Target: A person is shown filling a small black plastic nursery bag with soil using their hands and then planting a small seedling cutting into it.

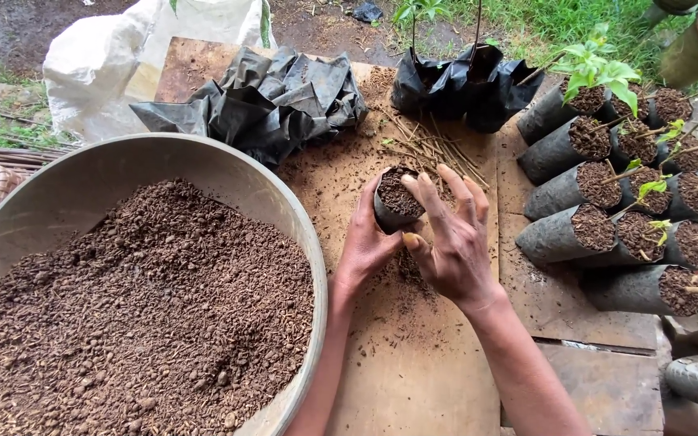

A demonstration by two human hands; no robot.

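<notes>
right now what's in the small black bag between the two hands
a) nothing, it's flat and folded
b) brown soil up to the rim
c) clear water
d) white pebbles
b: the small black bag stands open on the wooden board, filled with brown soil to its rim, with the left hand cupping its side and the right hand spread over it.

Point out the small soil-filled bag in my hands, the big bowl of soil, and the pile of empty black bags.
small soil-filled bag (396, 196): head view, soil top.
big bowl (82, 173): head view, bare inner wall.
empty black bags (272, 101): head view, pile's middle.
</notes>
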